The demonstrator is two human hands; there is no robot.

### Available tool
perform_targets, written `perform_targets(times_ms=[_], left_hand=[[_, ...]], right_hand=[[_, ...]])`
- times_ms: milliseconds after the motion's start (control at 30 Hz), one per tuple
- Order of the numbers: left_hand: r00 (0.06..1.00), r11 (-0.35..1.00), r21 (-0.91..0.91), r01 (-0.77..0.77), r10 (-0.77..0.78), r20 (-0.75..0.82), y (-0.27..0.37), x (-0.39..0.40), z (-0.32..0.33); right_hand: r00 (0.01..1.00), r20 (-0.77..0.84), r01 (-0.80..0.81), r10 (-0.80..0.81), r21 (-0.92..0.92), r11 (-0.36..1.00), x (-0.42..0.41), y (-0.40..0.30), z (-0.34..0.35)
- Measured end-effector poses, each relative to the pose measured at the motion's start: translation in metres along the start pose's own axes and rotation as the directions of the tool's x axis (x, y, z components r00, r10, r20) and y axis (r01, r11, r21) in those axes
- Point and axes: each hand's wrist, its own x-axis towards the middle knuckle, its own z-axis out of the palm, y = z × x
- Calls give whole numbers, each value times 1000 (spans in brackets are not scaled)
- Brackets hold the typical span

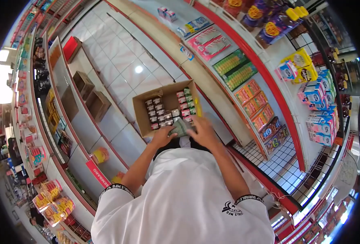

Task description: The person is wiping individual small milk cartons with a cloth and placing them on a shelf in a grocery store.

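A grey-green packet [181, 127], its exact kind unclear, lies between my two hands above the near edge of an open cardboard box [141, 115]. My left hand [163, 136] grips the packet's left end with thumb and fingers. My right hand [205, 131] is blurred at its right end, fingers spread; whether it grips the packet is unclear. Inside the box, small dark-and-white packs [155, 109] stand in rows on the left. Pink-and-white packs [183, 106] and green packs [189, 99] line the right side. Brown cardboard shows between these groups.
The box stands on a tiled floor [119, 61] between shop shelves. Left, a low shelf holds brown cartons [97, 105] and a yellow-topped pack [100, 155]. Right, a red-edged shelf [260, 71] carries orange boxes [254, 99] and blue-and-pink milk cartons [320, 126].
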Motion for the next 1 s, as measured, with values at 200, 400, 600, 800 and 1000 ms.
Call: perform_targets(times_ms=[200,400,600,800,1000], left_hand=[[1000,958,-286,-12,13,2,-22,17,-3],[968,893,-413,179,-235,-90,-97,57,13],[928,943,-162,290,-235,289,-102,108,30],[977,987,-70,141,-128,170,-104,137,89],[971,978,-121,170,-145,193,-123,158,99]], right_hand=[[990,132,93,-52,-332,939,-17,14,90],[997,41,-54,66,-243,969,-35,0,73],[968,4,-249,252,-113,962,-61,-21,55],[932,-79,-358,353,-66,931,-68,-42,63],[883,-95,-452,459,83,888,-65,-46,68]])
